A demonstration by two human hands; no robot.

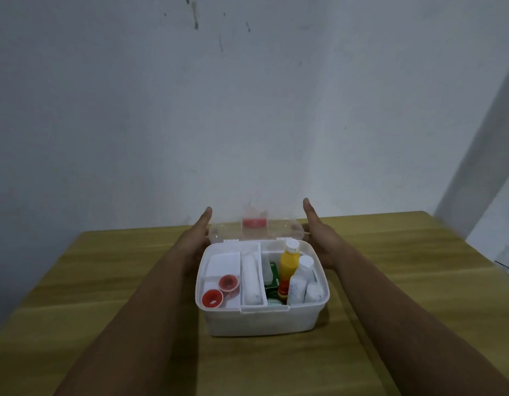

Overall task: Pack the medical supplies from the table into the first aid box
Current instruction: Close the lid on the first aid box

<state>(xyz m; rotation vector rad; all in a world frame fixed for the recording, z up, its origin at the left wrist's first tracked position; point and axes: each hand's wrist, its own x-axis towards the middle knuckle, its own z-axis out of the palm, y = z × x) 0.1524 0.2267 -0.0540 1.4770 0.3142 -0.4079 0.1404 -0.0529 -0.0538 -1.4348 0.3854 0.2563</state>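
The white first aid box (262, 318) stands in the middle of the wooden table (104, 310). Its clear lid (279, 228), which has a red handle, is raised at the back and looks blurred. My left hand (200, 232) presses against the lid's left end and my right hand (319, 232) against its right end, fingers stretched forward. Inside lie two red tape rolls (219, 290), a white bandage roll (251, 281), a yellow bottle (288, 267), a white bottle (304, 267), a green packet (273, 278) and wrapped gauze rolls (299, 290).
A pale wall rises right behind the table's far edge. At the far right a wall corner and some white material (507, 255) lie beyond the table's right edge. No loose supplies show on the tabletop around the box.
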